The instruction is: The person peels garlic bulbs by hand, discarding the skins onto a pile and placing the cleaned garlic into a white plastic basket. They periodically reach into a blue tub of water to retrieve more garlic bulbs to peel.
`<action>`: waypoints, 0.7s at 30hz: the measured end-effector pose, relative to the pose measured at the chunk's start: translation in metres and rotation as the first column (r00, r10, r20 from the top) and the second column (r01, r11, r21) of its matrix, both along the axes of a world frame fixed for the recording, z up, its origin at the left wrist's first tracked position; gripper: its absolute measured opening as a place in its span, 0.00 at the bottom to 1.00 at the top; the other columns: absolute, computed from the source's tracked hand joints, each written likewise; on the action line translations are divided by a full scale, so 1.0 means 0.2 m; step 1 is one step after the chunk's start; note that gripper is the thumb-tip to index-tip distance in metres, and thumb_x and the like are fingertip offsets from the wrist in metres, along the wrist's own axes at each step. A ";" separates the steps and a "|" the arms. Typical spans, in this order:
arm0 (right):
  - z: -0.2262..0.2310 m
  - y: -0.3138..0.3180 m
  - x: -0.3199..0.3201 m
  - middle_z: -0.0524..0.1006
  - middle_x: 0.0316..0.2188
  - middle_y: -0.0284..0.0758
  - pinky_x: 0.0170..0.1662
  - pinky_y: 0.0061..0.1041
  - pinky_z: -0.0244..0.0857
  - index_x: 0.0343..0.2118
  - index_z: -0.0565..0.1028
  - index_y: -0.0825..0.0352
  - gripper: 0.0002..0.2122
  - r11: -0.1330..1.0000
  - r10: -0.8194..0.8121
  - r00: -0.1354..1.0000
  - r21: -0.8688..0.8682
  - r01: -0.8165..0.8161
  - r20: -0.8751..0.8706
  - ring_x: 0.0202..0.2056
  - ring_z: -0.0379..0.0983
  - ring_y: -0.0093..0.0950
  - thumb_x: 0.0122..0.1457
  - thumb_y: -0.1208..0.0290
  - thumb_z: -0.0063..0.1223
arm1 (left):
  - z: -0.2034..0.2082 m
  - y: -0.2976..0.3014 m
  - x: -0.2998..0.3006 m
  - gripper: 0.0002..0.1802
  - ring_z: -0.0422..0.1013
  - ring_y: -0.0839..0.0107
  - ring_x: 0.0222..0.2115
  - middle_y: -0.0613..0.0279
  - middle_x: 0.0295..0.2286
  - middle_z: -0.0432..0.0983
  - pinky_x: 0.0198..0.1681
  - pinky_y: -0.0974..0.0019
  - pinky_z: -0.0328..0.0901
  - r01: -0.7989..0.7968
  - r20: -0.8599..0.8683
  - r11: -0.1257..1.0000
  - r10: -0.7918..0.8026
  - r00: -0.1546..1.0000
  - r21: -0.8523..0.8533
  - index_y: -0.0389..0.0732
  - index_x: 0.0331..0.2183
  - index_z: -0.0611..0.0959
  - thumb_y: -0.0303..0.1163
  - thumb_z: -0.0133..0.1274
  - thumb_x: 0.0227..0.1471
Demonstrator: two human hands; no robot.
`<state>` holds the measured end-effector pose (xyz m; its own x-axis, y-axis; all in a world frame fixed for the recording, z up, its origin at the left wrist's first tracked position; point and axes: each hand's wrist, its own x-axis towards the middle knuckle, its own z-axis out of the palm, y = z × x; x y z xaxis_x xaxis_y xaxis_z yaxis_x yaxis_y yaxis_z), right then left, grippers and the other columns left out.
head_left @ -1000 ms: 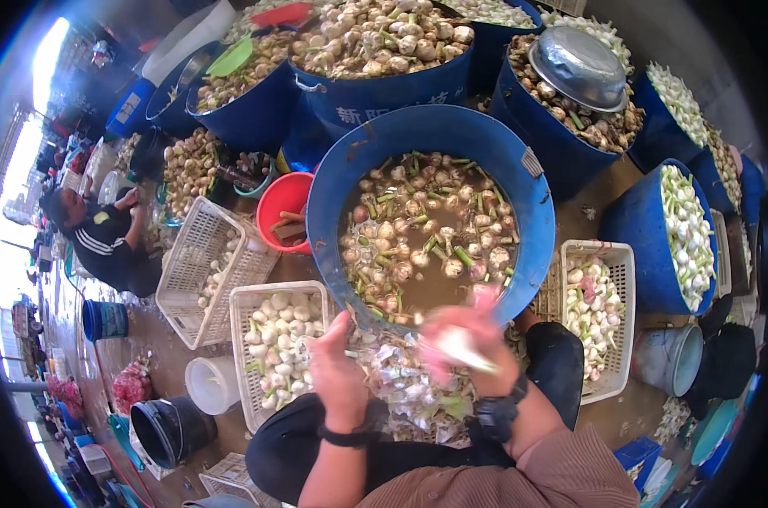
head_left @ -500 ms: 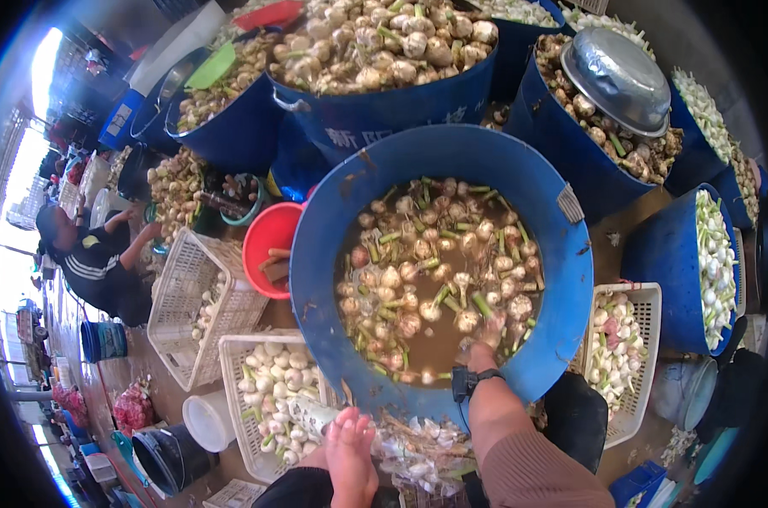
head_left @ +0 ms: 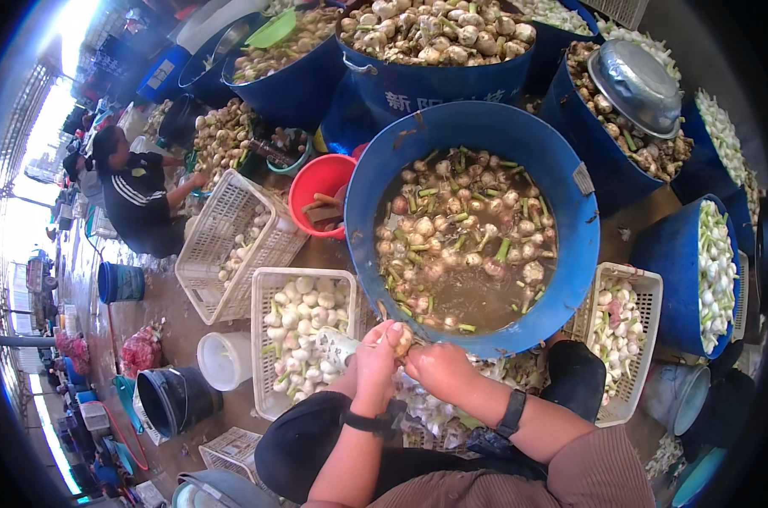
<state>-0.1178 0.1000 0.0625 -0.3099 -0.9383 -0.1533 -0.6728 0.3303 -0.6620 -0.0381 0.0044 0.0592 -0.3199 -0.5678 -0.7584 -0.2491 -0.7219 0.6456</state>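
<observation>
In front of me a garlic bulb [head_left: 403, 340] is held over the near rim of a large blue tub [head_left: 477, 345]. My left hand [head_left: 374, 362] is closed around its left side. My right hand [head_left: 441, 370], fingers curled, meets the bulb from the right; its fingertips are partly hidden. Inside the tub, several unpeeled garlic bulbs [head_left: 494, 267] with green stem stubs float in brown water. A pale cylindrical thing [head_left: 336, 345] lies beside my left hand, over a white crate [head_left: 263, 339] of peeled garlic. Loose papery skins [head_left: 426, 402] lie below my hands.
A red bucket [head_left: 306, 190] holding brown-handled tools stands left of the tub. Another crate of garlic [head_left: 646, 339] is at its right. Blue tubs [head_left: 401, 89] heaped with garlic line the back, one topped by a metal basin [head_left: 633, 85]. A person [head_left: 138, 199] works at far left.
My right hand has come up out of the tub's water to meet my left hand, and the bulb now shows between them. The view has shifted, with the tub higher and further right.
</observation>
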 end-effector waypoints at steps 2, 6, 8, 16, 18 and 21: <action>0.05 0.01 0.03 0.73 0.15 0.43 0.23 0.36 0.65 0.18 0.72 0.65 0.09 0.996 -0.082 0.995 0.041 0.080 0.064 0.20 0.72 0.38 0.48 0.67 0.44 | 0.02 0.00 0.02 0.17 0.62 0.84 0.16 0.68 0.25 0.72 0.14 0.81 0.54 -0.008 0.006 1.000 0.008 1.000 0.024 0.39 0.38 0.73 0.36 0.55 0.46; -0.01 0.01 0.03 0.72 0.13 0.35 0.20 0.32 0.65 0.20 0.72 0.69 0.11 0.962 -0.271 0.850 0.131 0.238 0.452 0.17 0.71 0.28 0.53 0.69 0.42 | 0.02 -0.02 0.08 0.16 0.62 0.83 0.16 0.66 0.26 0.72 0.13 0.80 0.53 0.073 -0.294 0.979 -0.013 0.956 0.193 0.37 0.38 0.73 0.37 0.47 0.50; 0.04 0.02 0.02 0.72 0.16 0.32 0.19 0.27 0.63 0.24 0.72 0.70 0.12 0.731 -0.594 -0.130 0.600 0.325 0.794 0.18 0.69 0.22 0.56 0.69 0.38 | 0.03 -0.01 0.12 0.21 0.69 0.78 0.25 0.66 0.29 0.72 0.21 0.79 0.62 0.106 -0.369 0.986 -0.052 0.928 0.125 0.38 0.41 0.71 0.41 0.47 0.48; 0.06 0.11 -0.03 0.73 0.18 0.31 0.22 0.22 0.60 0.26 0.75 0.71 0.11 0.792 -0.577 0.388 0.376 0.481 0.719 0.19 0.66 0.19 0.55 0.67 0.48 | 0.17 0.02 0.19 0.25 0.69 0.67 0.38 0.56 0.39 0.71 0.43 0.70 0.63 0.580 -0.153 0.727 -0.663 0.733 -0.368 0.35 0.45 0.72 0.21 0.52 0.40; 0.09 0.09 -0.09 0.72 0.19 0.30 0.18 0.21 0.61 0.27 0.74 0.68 0.09 0.758 -0.633 0.273 0.508 0.410 0.724 0.14 0.63 0.19 0.56 0.68 0.46 | 0.21 0.05 0.19 0.22 0.69 0.57 0.40 0.51 0.41 0.71 0.44 0.67 0.63 0.447 0.214 0.177 -0.689 0.692 -0.877 0.37 0.42 0.75 0.21 0.52 0.38; 0.04 0.10 -0.13 0.74 0.24 0.32 0.22 0.23 0.68 0.33 0.71 0.69 0.10 0.784 -0.510 0.069 0.430 0.447 0.857 0.20 0.70 0.22 0.59 0.67 0.40 | 0.17 0.08 0.18 0.20 0.64 0.52 0.46 0.49 0.43 0.69 0.48 0.62 0.60 0.446 0.303 0.067 -0.643 0.704 -0.893 0.39 0.39 0.77 0.18 0.50 0.38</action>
